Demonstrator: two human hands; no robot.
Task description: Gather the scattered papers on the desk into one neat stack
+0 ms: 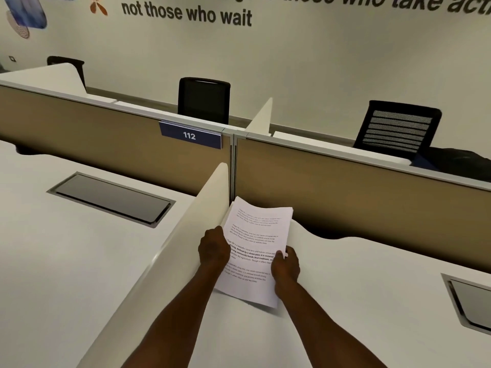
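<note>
The left hand (214,248) grips the left long edge of the papers (255,251), its fingers curled round the edge and out of sight behind the sheets. The right hand (285,264) pinches the right long edge, thumb on the printed face, other fingers hidden beneath. The papers sit directly between the two hands, one bundle, long axis running away from the person and leaning slightly right, far end raised, near end low over the desk (358,301) or touching it; which, I cannot tell. The far corners look a little fanned, so squaring probably remains. The bundle lies just beside the divider (186,235) on its right. Both hands are equally near; forearms reach forward, converging, wrists level. No loose sheets show elsewhere on the desk.
</note>
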